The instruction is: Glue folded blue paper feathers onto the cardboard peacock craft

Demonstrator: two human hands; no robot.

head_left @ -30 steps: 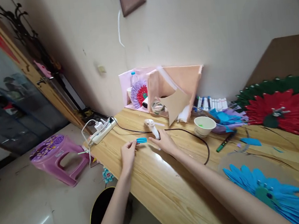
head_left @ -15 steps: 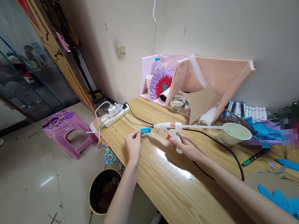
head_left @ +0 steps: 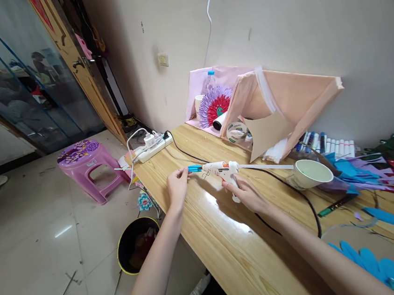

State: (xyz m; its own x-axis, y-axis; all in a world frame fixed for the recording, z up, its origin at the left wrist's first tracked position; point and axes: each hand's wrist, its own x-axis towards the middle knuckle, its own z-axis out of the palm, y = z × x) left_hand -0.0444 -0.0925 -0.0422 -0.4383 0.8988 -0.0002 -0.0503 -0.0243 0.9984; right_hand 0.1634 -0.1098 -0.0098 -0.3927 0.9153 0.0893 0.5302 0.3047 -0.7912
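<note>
Between the fingertips of my left hand [head_left: 178,186] is a small blue strip [head_left: 195,168], its material too small to make out. My right hand [head_left: 246,191] is wrapped round the handle of a white hot glue gun [head_left: 220,166], with fingers near its orange trigger. The gun's nozzle points left and meets or nearly meets the strip's right end; contact cannot be made out. A long translucent glue stick [head_left: 265,165] sticks out of the gun's back, toward a pale green paper cup [head_left: 312,174]. Both hands are above the wooden table [head_left: 229,252].
A white power strip [head_left: 155,149] lies at the table's left edge. A black cord [head_left: 306,197] runs behind and under my right arm. Pink boxes [head_left: 304,94] lean on the wall. Blue petals [head_left: 367,261] lie at the right. A bin [head_left: 124,256] and pink stool [head_left: 95,170] stand on the floor.
The blue strip and the glue gun's nozzle have come closer together. The view has shifted slightly. Both hands keep their hold.
</note>
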